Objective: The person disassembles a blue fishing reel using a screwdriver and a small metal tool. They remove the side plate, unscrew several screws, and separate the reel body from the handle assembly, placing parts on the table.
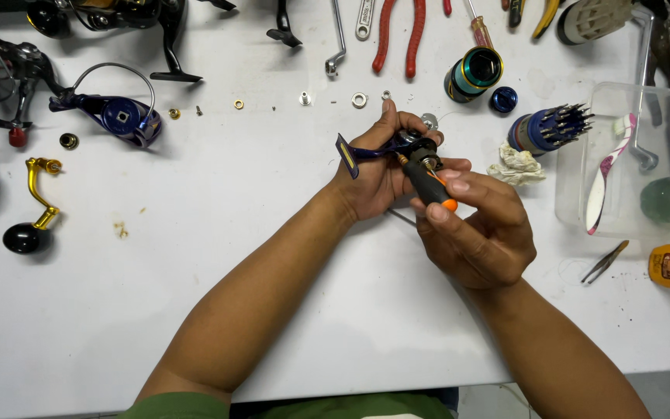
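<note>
My left hand [378, 174] grips a dark blue fishing reel body [381, 147], its foot sticking out to the left. In my right hand [474, 233] is a black screwdriver with an orange end [430, 186], its tip pressed into the reel body at the top. Both hands meet above the middle of the white table [273, 256].
A blue reel rotor with bail wire [122, 115] and a gold handle with a black knob [31, 217] lie at left. Small screws and washers [359, 99] dot the table's far side. Red pliers [397, 35], a green spool [473, 74], a bit holder [548, 128], a clear tub [622, 163] and tweezers [605, 262] lie around.
</note>
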